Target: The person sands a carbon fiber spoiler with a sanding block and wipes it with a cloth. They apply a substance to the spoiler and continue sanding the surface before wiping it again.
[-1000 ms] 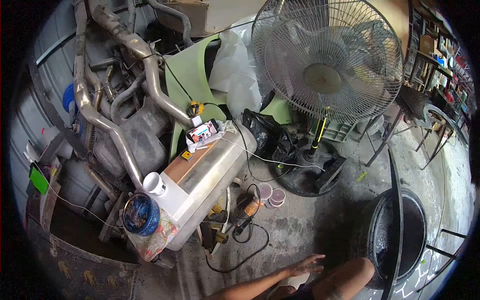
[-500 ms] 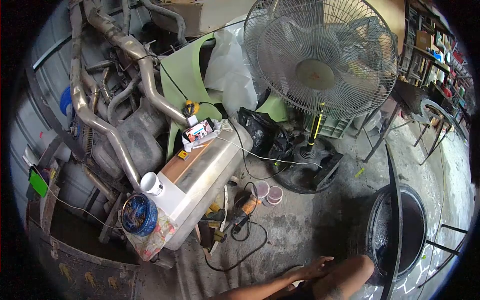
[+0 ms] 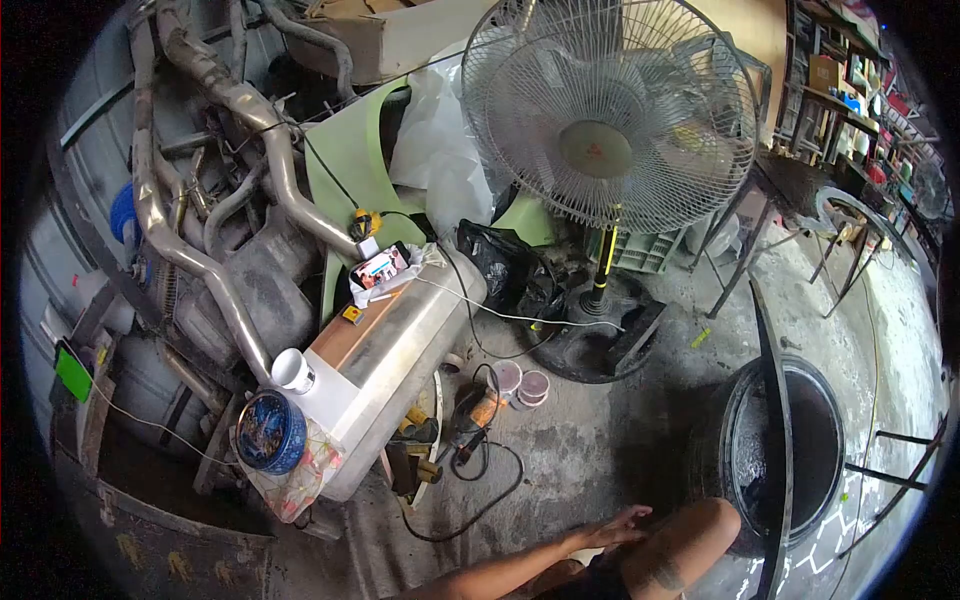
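Fingers (image 3: 631, 514) slightly parted, left hand (image 3: 612, 528) points toward a bar (image 3: 777, 430) running top to bottom.

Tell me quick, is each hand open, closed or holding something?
Left hand: open, fingers loosely bent, nothing visible in it, near the knee.
Right hand: out of view, can't tell.

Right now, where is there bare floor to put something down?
There's a bare patch of floor between the angle grinder, the fan base and the black round container. It's crowded on the metal tank, with its phone and white mug, and among the exhaust pipes.
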Demonstrator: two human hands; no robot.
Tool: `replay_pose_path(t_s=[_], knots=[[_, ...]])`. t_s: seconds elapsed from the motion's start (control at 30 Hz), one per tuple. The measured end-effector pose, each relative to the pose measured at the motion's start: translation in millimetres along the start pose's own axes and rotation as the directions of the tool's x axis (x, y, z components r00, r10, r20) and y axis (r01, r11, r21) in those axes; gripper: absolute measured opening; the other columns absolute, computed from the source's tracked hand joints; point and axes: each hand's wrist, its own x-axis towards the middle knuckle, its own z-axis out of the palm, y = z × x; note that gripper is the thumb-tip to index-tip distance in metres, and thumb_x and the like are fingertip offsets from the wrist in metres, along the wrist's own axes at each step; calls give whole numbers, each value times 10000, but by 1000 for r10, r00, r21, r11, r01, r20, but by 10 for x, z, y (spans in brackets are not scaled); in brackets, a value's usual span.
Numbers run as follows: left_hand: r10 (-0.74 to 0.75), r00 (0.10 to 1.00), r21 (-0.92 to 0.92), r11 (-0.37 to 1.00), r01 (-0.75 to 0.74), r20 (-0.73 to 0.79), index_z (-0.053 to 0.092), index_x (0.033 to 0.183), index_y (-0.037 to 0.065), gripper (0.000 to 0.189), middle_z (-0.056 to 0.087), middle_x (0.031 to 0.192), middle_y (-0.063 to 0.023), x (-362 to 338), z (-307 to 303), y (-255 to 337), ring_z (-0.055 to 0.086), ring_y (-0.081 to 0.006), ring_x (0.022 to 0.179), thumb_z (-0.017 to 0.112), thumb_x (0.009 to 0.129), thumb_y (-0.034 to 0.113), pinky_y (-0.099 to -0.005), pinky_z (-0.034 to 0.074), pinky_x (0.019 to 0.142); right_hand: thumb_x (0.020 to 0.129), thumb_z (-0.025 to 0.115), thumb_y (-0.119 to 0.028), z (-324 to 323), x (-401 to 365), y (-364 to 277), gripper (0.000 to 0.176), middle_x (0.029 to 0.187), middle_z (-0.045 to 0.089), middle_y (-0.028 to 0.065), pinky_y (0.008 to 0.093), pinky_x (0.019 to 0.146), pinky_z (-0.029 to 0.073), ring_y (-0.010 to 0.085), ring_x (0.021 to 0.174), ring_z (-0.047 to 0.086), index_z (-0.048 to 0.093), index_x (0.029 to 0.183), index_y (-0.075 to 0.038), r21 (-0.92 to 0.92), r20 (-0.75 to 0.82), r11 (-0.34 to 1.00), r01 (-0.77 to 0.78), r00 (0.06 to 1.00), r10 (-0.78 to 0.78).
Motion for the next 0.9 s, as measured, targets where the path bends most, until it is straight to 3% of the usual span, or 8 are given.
replay_pose_path(t_s=[0.1,0.17,0.3,0.4,0.47,0.6,0.7,0.9], knots=[[124,989,69,991,-118,-86,258,1533,165,728,322,1520,-119,36,-73,375,378,-318,1367,613,959,437,-446,370,1088,850,775,-277,8,-17,3,252,804,689,-1,242,575,416,101,673,626,701,997,-87,-1,-3,1000,6,1000,-6],[-128,991,204,972,119,30,284,1516,149,702,346,1490,-125,32,-118,429,361,-315,1381,587,968,466,-439,363,1095,850,775,-278,29,-71,-66,254,805,690,-1,242,576,417,101,674,627,701,1000,-87,4,-7,1000,8,1000,-8],[-22,998,230,973,7,63,307,1494,135,708,351,1480,-125,-66,-130,187,375,-315,1366,593,957,497,-440,367,1088,851,774,-283,-13,-31,9,263,809,695,1,245,581,419,101,679,630,703,1010,-86,11,-10,1000,22,1000,-22],[-224,972,187,960,208,71,356,1452,77,654,390,1449,-180,-143,-171,171,398,-330,1352,541,978,487,-445,343,1114,852,773,-287,-4,-37,14,270,812,699,2,246,584,421,101,684,633,704,1018,-85,9,-2,1000,26,1000,-26],[-63,995,32,998,60,71,357,1453,79,661,394,1459,-176,-148,-197,183,417,-315,1340,532,983,509,-432,372,1094,852,773,-289,-6,-28,11,275,814,702,3,248,586,422,101,687,635,705,1024,-85,8,0,999,32,1000,-32],[-21,1000,165,986,23,-13,330,1473,136,698,406,1414,-81,9,-233,347,493,-211,1110,549,962,558,-394,390,1010,853,772,-293,-54,-66,32,284,818,707,5,250,591,424,101,692,638,707,1034,-84,0,5,1000,30,1000,-30],[-156,988,150,977,152,19,345,1450,130,665,438,1362,-79,28,-216,230,495,-209,1063,551,967,539,-394,399,983,854,771,-296,-37,-87,-18,291,820,710,6,251,594,426,101,695,640,708,1041,-83,2,0,999,45,999,-45],[-198,976,234,957,172,93,385,1413,100,644,472,1285,-72,-162,-425,172,469,-202,1147,614,956,491,-358,373,1024,850,773,-321,49,-265,-283,318,837,722,14,261,651,437,103,725,653,702,1056,-88,11,17,999,50,999,-50]])
